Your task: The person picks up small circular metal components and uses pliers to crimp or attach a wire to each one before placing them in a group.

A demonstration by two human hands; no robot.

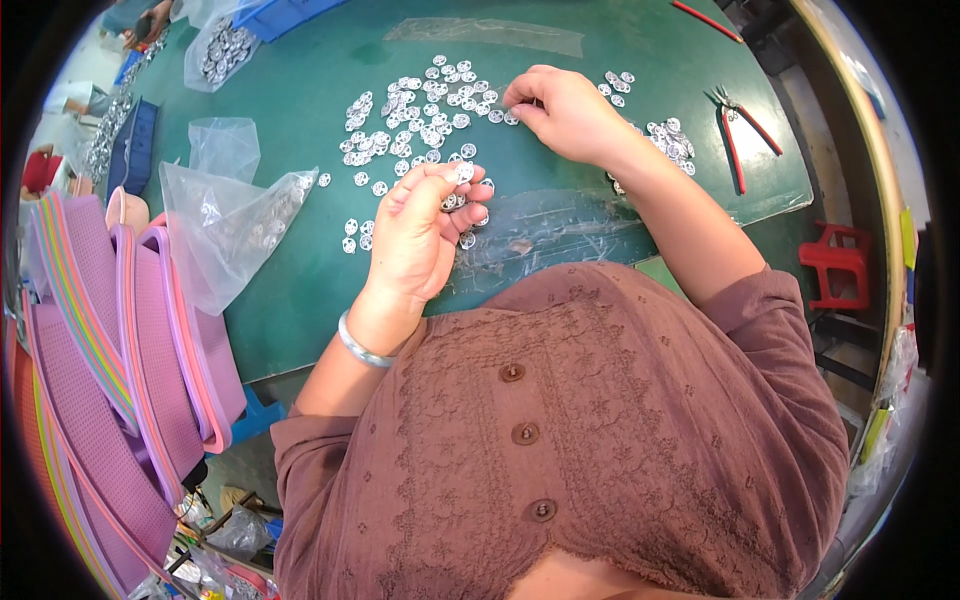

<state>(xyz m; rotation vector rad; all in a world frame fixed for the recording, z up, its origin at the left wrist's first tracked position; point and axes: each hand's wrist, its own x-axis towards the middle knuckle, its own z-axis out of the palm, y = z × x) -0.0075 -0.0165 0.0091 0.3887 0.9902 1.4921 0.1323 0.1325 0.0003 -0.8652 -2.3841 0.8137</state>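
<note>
Silvery discs [465, 172]: left hand [416, 222] holds some, right hand [568, 115] touches another, grip unclear

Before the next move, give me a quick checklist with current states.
1. Left hand holding small, round, silver-coloured openwork pieces: ok.
2. Right hand gripping a piece: cannot tell; the contact is hidden.
3. Loose pieces in one pile: not ok; several clusters on the green table.
4. Red-handled metal pliers clear of both hands: ok, lying to the right.
5. Translucent plastic bag clear of the left hand: ok, lying to its left.
</note>
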